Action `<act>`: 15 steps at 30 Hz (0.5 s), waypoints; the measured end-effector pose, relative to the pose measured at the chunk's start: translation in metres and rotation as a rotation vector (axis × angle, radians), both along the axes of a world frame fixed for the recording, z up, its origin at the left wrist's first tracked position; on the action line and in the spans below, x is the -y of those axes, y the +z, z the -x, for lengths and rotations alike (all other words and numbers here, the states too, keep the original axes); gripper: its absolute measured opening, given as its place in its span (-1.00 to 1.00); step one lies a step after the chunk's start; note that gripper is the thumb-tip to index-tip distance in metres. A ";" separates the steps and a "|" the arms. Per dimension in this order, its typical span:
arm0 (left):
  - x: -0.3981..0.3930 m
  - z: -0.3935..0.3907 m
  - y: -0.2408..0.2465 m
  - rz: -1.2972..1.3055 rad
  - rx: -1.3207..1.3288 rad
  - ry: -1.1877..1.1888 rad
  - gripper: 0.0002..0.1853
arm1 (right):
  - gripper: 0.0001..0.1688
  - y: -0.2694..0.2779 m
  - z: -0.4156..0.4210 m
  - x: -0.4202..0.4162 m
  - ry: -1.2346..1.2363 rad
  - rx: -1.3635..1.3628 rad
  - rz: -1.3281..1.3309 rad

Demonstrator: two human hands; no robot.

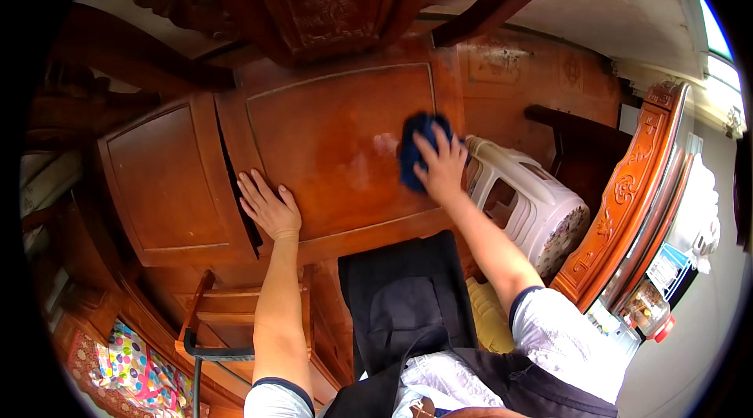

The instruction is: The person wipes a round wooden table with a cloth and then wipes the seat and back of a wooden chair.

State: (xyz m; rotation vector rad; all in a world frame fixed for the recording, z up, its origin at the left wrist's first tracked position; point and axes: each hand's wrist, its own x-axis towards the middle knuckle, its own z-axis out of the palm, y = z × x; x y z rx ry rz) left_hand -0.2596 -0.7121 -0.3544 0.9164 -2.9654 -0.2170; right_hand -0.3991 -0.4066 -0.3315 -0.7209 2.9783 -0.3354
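Observation:
My right hand presses on a dark blue cloth, its fingers spread over it. The cloth lies near the right edge of a glossy reddish-brown wooden panel with a thin inset border. At that panel's left edge my left hand rests flat and holds nothing. Beside it, a dark gap separates the panel from a second, smaller framed wooden panel on the left.
A pale plastic stool lies on its side at the right, close to my right forearm. Carved dark wood rises at the far side. Carved furniture holds a red-lidded jar. A small wooden stool stands below my left arm.

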 end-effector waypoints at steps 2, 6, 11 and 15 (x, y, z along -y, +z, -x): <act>0.000 0.002 -0.002 0.007 0.004 -0.006 -0.31 | -0.26 -0.008 0.062 0.017 -0.215 -0.100 0.007; -0.002 0.008 -0.002 0.014 -0.024 -0.026 -0.35 | -0.37 -0.013 0.143 0.026 -0.388 -0.204 0.125; -0.001 -0.003 -0.004 0.027 0.018 0.012 -0.35 | -0.26 -0.009 0.036 -0.011 -0.266 -0.066 0.132; -0.001 -0.003 -0.002 0.024 -0.006 0.009 -0.35 | -0.17 -0.004 -0.013 -0.037 -0.258 0.057 -0.025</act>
